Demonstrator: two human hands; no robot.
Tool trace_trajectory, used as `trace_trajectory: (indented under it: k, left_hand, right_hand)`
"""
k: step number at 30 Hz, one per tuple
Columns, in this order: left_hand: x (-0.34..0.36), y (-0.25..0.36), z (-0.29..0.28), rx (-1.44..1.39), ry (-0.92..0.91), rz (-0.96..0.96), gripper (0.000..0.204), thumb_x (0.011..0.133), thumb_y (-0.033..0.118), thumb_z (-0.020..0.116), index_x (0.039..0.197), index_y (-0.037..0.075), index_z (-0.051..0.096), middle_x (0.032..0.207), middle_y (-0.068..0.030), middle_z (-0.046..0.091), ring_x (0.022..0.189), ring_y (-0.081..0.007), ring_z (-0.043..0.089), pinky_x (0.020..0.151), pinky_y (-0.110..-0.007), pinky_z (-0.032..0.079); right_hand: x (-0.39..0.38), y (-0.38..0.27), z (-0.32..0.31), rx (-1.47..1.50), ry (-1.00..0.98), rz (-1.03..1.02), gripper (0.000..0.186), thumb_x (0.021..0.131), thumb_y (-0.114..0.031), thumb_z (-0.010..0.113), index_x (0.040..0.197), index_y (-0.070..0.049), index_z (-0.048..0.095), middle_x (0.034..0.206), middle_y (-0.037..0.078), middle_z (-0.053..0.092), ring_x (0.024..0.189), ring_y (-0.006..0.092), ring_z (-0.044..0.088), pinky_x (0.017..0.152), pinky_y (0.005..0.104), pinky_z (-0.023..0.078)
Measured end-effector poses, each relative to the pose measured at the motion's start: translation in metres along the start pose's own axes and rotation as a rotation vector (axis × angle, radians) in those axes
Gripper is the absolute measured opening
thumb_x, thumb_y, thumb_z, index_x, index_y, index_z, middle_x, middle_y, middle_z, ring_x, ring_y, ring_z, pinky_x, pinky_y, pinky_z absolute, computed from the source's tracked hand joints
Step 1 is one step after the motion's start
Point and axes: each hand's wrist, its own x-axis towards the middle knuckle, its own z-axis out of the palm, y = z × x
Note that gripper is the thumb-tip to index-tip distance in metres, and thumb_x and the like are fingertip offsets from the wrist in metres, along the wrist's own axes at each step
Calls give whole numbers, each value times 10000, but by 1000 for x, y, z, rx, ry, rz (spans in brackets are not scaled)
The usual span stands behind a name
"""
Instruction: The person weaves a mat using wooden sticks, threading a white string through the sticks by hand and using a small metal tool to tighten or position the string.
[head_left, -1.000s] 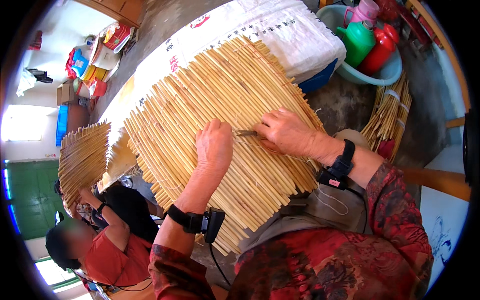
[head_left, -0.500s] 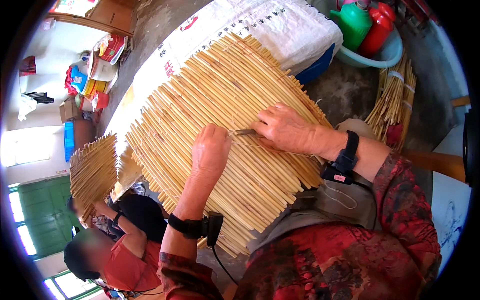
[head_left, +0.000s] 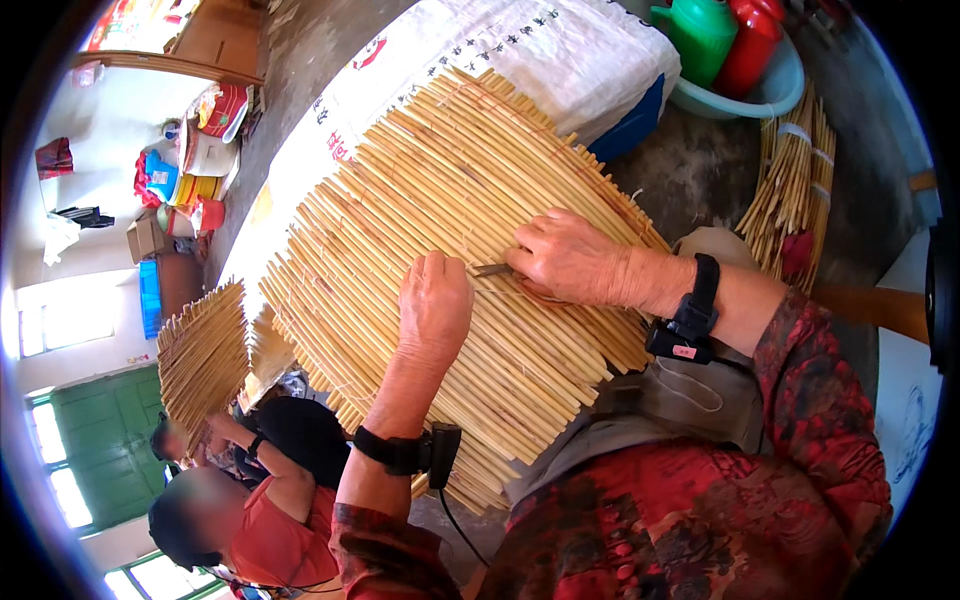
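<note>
A mat of straight yellow reed stalks [head_left: 420, 190], bound together with thin string, lies before me, reaching from my lap onto a white cloth. Over its middle, my left hand [head_left: 436, 305] is closed, fingertips pinched together; a bit of pale string seems to be between them. Just to its right, my right hand [head_left: 565, 255] is closed round a pair of scissors [head_left: 492, 269]. Their dark tips point at my left fingertips, and part of a reddish-brown handle loop shows below the palm. It is hidden whether the blades are apart.
The white printed cloth [head_left: 600, 60] covers a surface beyond the mat. At the far right, a pale blue basin [head_left: 735, 108] holds a green and a red jug, beside tied stalk bundles [head_left: 785, 190]. On the left, a person in red [head_left: 285, 530] is near another reed mat [head_left: 205, 350].
The view has shifted slightly. My left hand is a little nearer the scissors' tips, and the pale string between them shows less. Both hands stay closed over the same part of the mat.
</note>
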Motion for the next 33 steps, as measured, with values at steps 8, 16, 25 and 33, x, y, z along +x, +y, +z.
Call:
trace_trajectory:
  k: [8, 16, 25, 33]
  left_hand:
    - [-3, -10, -8, -82, -43, -33, 75, 722, 16, 589, 750, 23, 520, 788, -133, 495, 770, -314, 529, 700, -411, 476]
    - [-5, -10, -15, -211, -62, -79, 99, 767, 55, 625, 853, 24, 586, 856, -120, 542, 867, -305, 553, 737, -399, 478]
    - [4, 3, -3, -96, -39, -127, 59, 758, 53, 611, 800, 32, 575, 819, -114, 544, 829, -307, 569, 722, -414, 481]
    - [14, -1, -9, 4, -265, -74, 49, 759, 17, 549, 806, 8, 539, 806, -149, 533, 826, -331, 575, 700, -437, 492]
  right_hand:
    - [1, 3, 11, 47, -41, -3, 246, 722, -188, 698, 916, -58, 620, 808, 64, 560, 787, 230, 602, 722, 362, 466]
    - [-2, 7, -2, 53, -30, 38, 265, 725, -189, 696, 948, -59, 634, 816, 66, 564, 808, 227, 601, 738, 362, 467]
    - [-1, 6, 6, 1, -26, 9, 226, 731, -178, 682, 909, -50, 626, 792, 70, 561, 795, 220, 604, 739, 354, 468]
    - [-2, 8, 6, 5, 9, -13, 212, 726, -182, 683, 875, -49, 613, 770, 72, 561, 779, 229, 612, 735, 354, 471]
